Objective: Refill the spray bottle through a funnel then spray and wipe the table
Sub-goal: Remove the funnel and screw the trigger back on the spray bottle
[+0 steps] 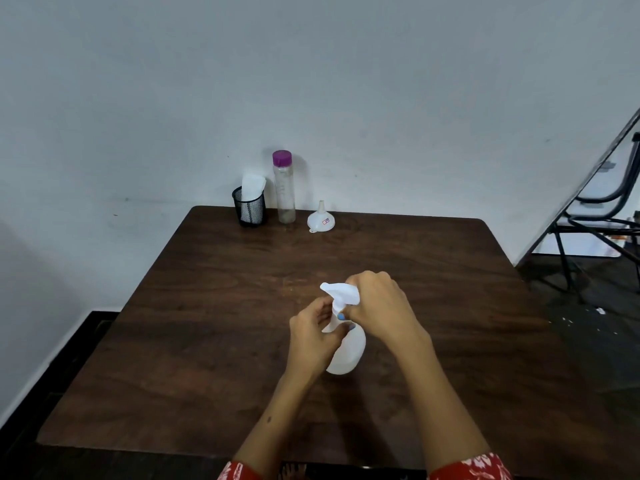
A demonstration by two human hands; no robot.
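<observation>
A white spray bottle [348, 353] stands in the middle of the dark wooden table [207, 341]. My left hand [311, 332] grips its neck just below the sprayer. My right hand [379, 304] is curled over the white sprayer head [341, 292] from the right. At the table's far edge a white funnel [321, 220] lies mouth down, spout up. To its left stands a tall clear bottle with a purple cap [284, 188]. A white cloth [252, 187] sticks out of a black mesh cup [249, 207].
The table's far edge meets a grey wall. A folded table and dark metal chairs [602, 216] stand off to the right on the dark floor. A black skirting runs along the left of the table.
</observation>
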